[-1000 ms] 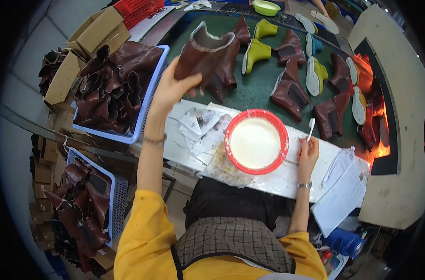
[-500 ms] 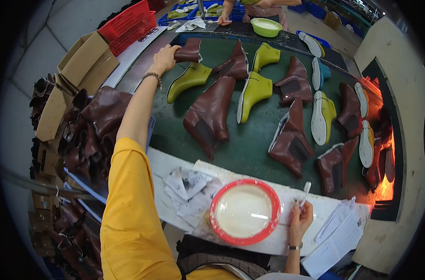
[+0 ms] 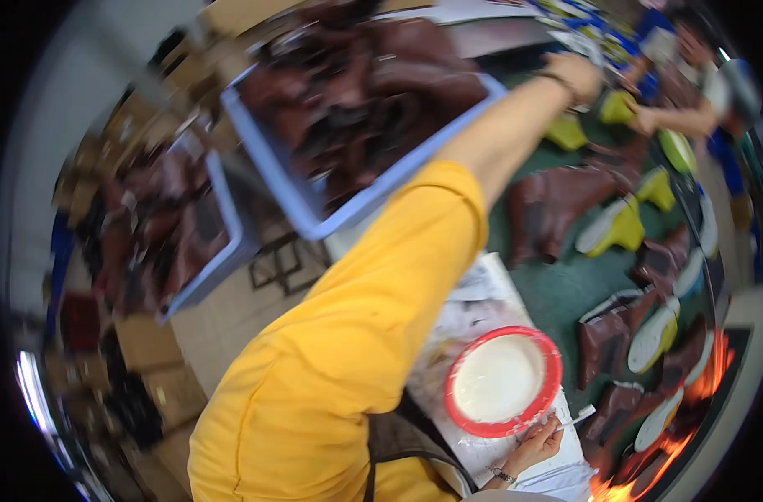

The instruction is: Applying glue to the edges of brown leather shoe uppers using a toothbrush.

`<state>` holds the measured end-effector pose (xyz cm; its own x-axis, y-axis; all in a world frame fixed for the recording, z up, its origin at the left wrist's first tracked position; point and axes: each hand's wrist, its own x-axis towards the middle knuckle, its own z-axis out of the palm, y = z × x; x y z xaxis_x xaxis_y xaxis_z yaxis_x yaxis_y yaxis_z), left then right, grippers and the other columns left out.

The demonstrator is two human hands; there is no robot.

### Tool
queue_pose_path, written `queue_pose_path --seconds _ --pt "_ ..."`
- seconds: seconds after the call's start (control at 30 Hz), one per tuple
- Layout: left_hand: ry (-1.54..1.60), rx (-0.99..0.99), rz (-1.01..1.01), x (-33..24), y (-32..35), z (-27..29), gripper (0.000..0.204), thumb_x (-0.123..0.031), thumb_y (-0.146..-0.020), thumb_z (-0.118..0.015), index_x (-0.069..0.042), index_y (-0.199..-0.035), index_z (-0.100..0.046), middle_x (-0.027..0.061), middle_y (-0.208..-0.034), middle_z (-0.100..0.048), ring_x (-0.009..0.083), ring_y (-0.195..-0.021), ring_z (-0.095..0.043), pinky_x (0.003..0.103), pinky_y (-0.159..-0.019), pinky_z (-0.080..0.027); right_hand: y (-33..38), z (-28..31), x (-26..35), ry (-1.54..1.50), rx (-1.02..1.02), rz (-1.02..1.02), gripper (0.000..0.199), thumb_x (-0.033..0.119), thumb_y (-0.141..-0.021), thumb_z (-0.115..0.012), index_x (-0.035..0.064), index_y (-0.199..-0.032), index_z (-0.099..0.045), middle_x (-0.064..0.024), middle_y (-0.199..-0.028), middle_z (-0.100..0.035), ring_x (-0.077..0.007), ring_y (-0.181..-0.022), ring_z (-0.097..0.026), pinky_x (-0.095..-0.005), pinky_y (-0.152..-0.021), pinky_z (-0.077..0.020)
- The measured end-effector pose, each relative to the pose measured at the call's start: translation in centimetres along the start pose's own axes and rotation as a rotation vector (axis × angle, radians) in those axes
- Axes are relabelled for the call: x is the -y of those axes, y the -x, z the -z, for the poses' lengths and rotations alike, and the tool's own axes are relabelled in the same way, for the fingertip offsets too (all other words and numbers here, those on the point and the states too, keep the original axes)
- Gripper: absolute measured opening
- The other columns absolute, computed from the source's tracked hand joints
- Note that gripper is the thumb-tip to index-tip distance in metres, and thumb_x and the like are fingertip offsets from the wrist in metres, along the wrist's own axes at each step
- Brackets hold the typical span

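Brown boots [image 3: 557, 209] lie on the belt; our left hand [image 3: 575, 74] has stretched further out, grip unclear. Our right hand [image 3: 536, 448], still pinching a brush [image 3: 578, 416], stays beside the red bowl [image 3: 503, 381].

Brush [image 3: 580, 415]: thin, pale handle, held in the right hand [image 3: 536, 443] near the lower edge of view, angled up and to the right, tip just beside the rim of the bowl. Bristle end too small to make out.

Bowl [image 3: 502, 381]: round, red rim, filled with a smooth off-white paste (level, undisturbed surface). It stands upright on crumpled paper at the near edge of the green work surface.

Left hand [image 3: 575, 74]: arm fully extended to the far side of the surface, wristband visible; what it touches is blurred.
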<state>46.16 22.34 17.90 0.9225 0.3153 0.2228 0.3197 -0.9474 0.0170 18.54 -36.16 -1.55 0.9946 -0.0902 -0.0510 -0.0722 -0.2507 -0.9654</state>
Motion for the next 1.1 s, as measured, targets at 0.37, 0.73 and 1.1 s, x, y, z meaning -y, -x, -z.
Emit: queue_pose_path --seconds 0.37,0.73,1.1 --pt "0.056 -1.065 -0.149 8.5 41.5 18.1 0.033 -0.012 -0.077 -0.076 -0.020 -0.109 -0.079 0.0073 -0.115 -0.074 0.0248 -0.113 -0.065 0.040 -0.093 -0.053 0.3 0.7 0.0 -0.084 -0.033 0.115 0.054 0.043 -0.106 -0.058 0.0168 -0.066 -0.035 0.0055 -0.051 -0.030 -0.0039 -0.042 -0.028 -0.0252 -0.039 -0.0172" --pt "-0.412 -0.415 1.299 35.0 77.1 23.8 0.030 -0.028 -0.091 -0.067 -0.022 -0.120 -0.072 0.0171 -0.110 -0.074 0.0392 -0.101 -0.070 0.051 -0.088 -0.055 1.2 -0.9 1.7 -0.033 -0.071 0.073 0.051 0.037 -0.106 -0.060 0.0145 -0.065 -0.039 0.0047 -0.052 -0.033 -0.0050 -0.044 -0.027 -0.0265 -0.041 -0.0178" --pt "-0.184 -0.450 1.229 34.7 76.8 26.1 0.142 -0.083 -0.061 -0.078 0.005 -0.159 -0.025 0.0369 -0.151 -0.043 0.0409 -0.139 -0.051 0.047 -0.112 -0.044 1.1 -1.0 1.8 -0.124 -0.006 0.072 0.048 0.040 -0.106 -0.058 0.0151 -0.069 -0.041 0.0059 -0.055 -0.035 -0.0033 -0.045 -0.029 -0.0218 -0.040 -0.0198"
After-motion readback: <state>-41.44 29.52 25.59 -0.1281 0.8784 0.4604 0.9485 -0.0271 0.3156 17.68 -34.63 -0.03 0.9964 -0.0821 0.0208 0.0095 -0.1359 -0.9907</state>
